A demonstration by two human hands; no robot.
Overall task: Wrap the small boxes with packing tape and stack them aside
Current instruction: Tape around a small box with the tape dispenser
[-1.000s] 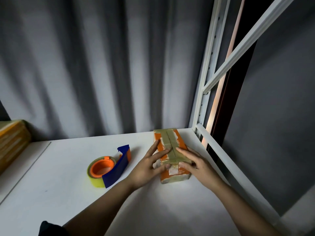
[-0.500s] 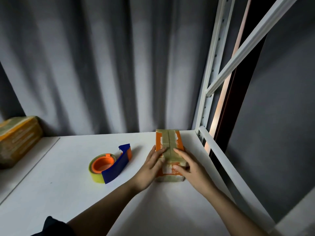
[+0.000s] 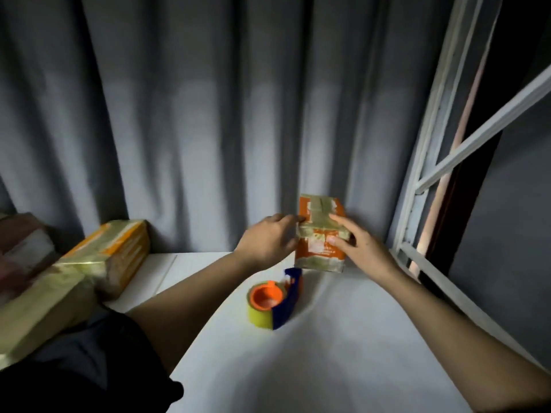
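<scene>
I'm seeing both hands holding the small orange box [image 3: 321, 234] upright, in the centre right of the frame, raised off the white counter [image 3: 343, 353] in front of the grey curtain [image 3: 179, 114]. The left hand [image 3: 268, 241] is gripping its left edge, fingers curled onto the taped band. The right hand [image 3: 359, 242] is clasping the right side, thumb lying across the front face. Brownish packing tape is crossing the box top and middle; motion blur is smearing the edges, so the lower seam is probably taped too. The tape dispenser [image 3: 272, 302], orange core with blue handle, is sitting on the counter just below the box. Wrapped boxes [image 3: 113, 251] are lying at the left of the frame. A white shelf frame [image 3: 429, 162] is standing at the right.
</scene>
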